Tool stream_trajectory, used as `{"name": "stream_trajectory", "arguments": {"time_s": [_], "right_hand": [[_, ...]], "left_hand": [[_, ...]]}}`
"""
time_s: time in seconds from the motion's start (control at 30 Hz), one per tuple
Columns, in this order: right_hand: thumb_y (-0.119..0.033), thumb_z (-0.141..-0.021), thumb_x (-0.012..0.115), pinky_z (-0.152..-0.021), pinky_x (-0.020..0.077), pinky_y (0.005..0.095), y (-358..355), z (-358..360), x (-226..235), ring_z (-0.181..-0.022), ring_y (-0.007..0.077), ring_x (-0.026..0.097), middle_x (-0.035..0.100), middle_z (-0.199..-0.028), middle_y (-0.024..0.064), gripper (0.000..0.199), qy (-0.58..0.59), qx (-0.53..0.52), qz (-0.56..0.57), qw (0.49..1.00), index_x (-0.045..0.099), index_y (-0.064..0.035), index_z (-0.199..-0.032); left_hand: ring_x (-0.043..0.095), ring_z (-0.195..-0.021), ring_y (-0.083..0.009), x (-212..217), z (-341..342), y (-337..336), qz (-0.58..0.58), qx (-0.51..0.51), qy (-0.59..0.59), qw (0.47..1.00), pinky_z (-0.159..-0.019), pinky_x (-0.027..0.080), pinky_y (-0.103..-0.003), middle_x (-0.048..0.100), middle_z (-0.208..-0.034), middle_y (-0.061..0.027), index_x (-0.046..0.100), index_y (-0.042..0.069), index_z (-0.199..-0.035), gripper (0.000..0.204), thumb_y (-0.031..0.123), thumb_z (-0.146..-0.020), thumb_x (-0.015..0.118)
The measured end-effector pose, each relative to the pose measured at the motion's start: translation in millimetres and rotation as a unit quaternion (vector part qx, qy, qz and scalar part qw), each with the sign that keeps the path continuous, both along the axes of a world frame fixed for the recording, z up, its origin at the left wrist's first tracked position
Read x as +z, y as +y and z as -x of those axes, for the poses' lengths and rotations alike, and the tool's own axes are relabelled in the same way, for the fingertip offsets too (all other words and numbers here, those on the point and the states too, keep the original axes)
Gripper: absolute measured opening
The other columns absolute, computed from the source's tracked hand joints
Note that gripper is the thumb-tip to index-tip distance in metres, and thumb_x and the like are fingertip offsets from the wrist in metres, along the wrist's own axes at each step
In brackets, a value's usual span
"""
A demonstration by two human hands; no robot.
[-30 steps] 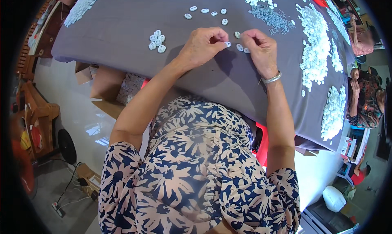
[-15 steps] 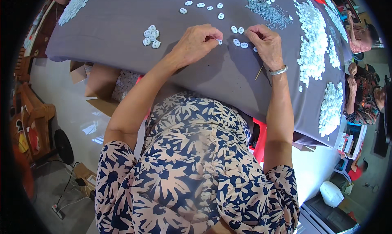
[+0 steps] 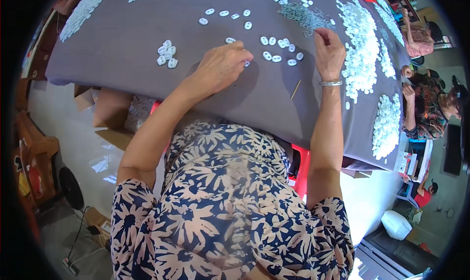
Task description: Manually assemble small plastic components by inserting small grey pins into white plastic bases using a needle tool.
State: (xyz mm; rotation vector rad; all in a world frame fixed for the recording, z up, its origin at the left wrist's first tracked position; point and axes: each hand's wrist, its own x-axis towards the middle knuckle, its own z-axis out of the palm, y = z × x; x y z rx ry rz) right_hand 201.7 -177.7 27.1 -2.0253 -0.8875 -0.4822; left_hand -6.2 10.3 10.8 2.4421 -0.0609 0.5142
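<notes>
Head view: your left hand (image 3: pixel 220 67) pinches white piece (image 3: pixel 246 64); grey pins (image 3: pixel 301 16) lie just ahead-left of nearer right hand (image 3: pixel 329 54), whose grip you can't tell.

At the left, brown wooden furniture (image 3: pixel 38 139) stands on the pale, glossy floor (image 3: pixel 66 145) near a round black disc (image 3: pixel 71 188) and a tan cardboard box (image 3: pixel 99 217). At the right, a bulky white plastic bag (image 3: pixel 396 225) lies near a person wearing a red top (image 3: pixel 423 198).
</notes>
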Motion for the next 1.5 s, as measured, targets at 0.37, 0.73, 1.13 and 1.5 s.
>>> {"name": "stream_trajectory", "arguments": {"time_s": [0.37,0.73,1.13,1.5], "right_hand": [[-0.021,-0.08,0.065,-0.064,0.0486,0.0275,-17.0,-57.0,-3.7,-0.067,0.0127,0.062,0.068,-0.074,0.0067,0.02,0.072,-0.027,0.122,0.99,0.07,-0.0068,-0.093],[-0.022,-0.076,0.069,-0.071,0.0516,0.0342,4.4,-45.3,-16.3,-0.073,0.0239,0.066,0.069,-0.077,0.0072,0.016,0.091,0.006,0.187,0.978,0.07,-0.0091,-0.085],[-0.01,-0.08,0.066,-0.063,0.0443,0.0199,-4.2,-34.2,-15.4,-0.068,0.0033,0.055,0.063,-0.073,-0.0029,0.01,0.172,0.068,0.077,0.98,0.068,-0.0026,-0.086],[-0.005,-0.087,0.06,-0.071,0.0442,0.0203,8.0,-9.7,-2.2,-0.077,0.0059,0.055,0.064,-0.089,-0.0008,0.014,0.272,0.183,-0.042,0.944,0.067,-0.0014,-0.099]], "left_hand": [[0.059,-0.081,-0.0314,6.7,0.3,1.8,0.014,-0.007,0.01,1.0,-0.072,0.046,-0.041,0.056,-0.088,-0.0109,0.065,0.004,-0.094,0.017,0.004,-0.082,0.052],[0.053,-0.073,-0.0216,12.1,-1.5,-0.1,0.207,-0.019,0.011,0.978,-0.07,0.044,-0.032,0.055,-0.085,-0.0079,0.058,0.003,-0.094,0.01,0.004,-0.086,0.053],[0.054,-0.074,-0.0154,3.5,-6.2,1.1,0.269,-0.057,0.024,0.961,-0.069,0.044,-0.028,0.06,-0.085,-0.0051,0.065,0.005,-0.101,0.016,0.006,-0.086,0.057],[0.054,-0.071,-0.0061,6.7,-5.8,-10.4,0.436,-0.013,0.037,0.899,-0.065,0.045,-0.022,0.059,-0.081,0.0005,0.062,0.004,-0.109,0.023,0.006,-0.086,0.06]]}}
